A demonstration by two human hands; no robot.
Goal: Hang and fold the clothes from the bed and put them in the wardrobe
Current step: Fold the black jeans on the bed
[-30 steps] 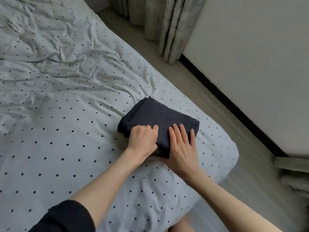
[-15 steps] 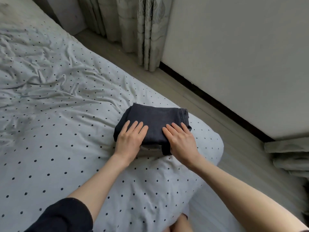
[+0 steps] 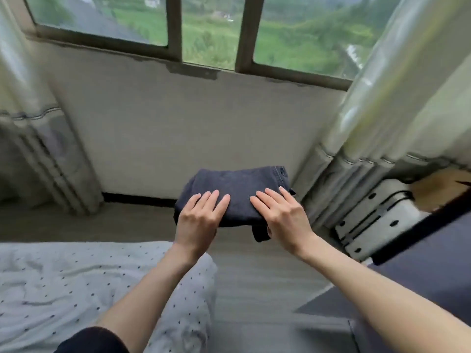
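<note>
A folded dark navy garment point(image 3: 237, 189) is held in the air beyond the bed's corner, in front of the wall under the window. My left hand point(image 3: 198, 220) holds its left near edge and my right hand point(image 3: 283, 215) its right near edge. The fingers of both lie straight on top of the fabric, and the thumbs are hidden beneath it. A small flap of cloth hangs down by my right hand. The bed point(image 3: 63, 289), with its dotted grey sheet, lies at the lower left.
A window point(image 3: 211, 29) fills the top, with pale curtains at the left point(image 3: 38, 149) and right point(image 3: 369, 123). A white hard case point(image 3: 374, 220) stands at the right beside a dark surface point(image 3: 433, 263). Wood floor point(image 3: 254, 276) runs between the bed and the wall.
The folded garment has come up off the bed, carried in both hands. The view has swung from the bed toward the window wall.
</note>
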